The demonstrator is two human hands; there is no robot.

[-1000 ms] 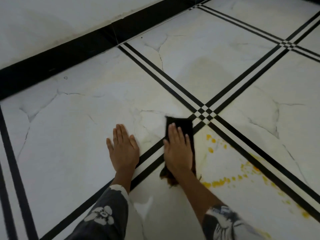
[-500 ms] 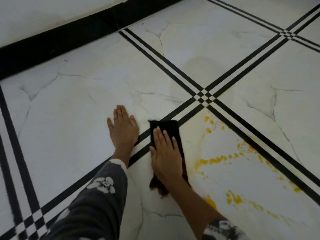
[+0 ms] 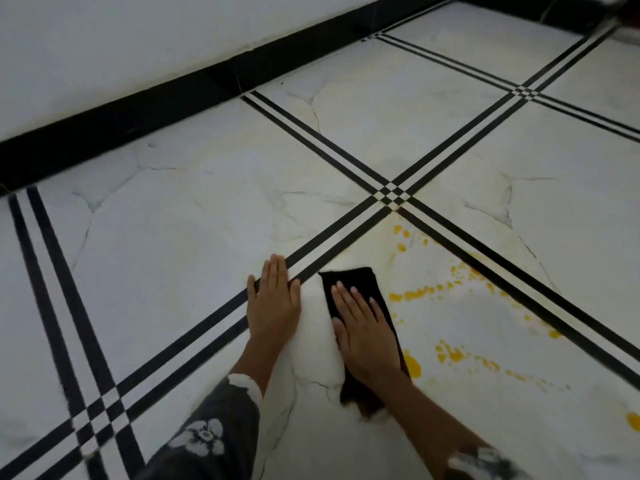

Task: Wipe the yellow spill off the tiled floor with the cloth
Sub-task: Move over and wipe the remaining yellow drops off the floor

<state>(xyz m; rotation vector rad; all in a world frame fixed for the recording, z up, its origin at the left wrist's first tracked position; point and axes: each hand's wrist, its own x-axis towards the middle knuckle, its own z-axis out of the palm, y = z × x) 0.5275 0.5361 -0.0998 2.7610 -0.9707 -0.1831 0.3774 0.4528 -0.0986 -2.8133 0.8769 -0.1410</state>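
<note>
A black cloth (image 3: 349, 282) lies flat on the white tiled floor (image 3: 173, 237), and my right hand (image 3: 363, 330) presses down on it with fingers spread. Yellow spill (image 3: 414, 293) spreads as drops and streaks just to the right of the cloth, with more yellow at the cloth's lower right edge. My left hand (image 3: 273, 299) rests flat on the floor to the left of the cloth, fingers together, across the black tile lines, holding nothing.
A black skirting (image 3: 138, 119) runs along the white wall at the back. Double black lines (image 3: 346, 237) cross the floor in a grid. Yellow drops reach the far right edge (image 3: 633, 419).
My right hand has slid the cloth towards me and to the right, off the black lines and onto the spill tile. The left hand stays planted. The camera view has shifted.
</note>
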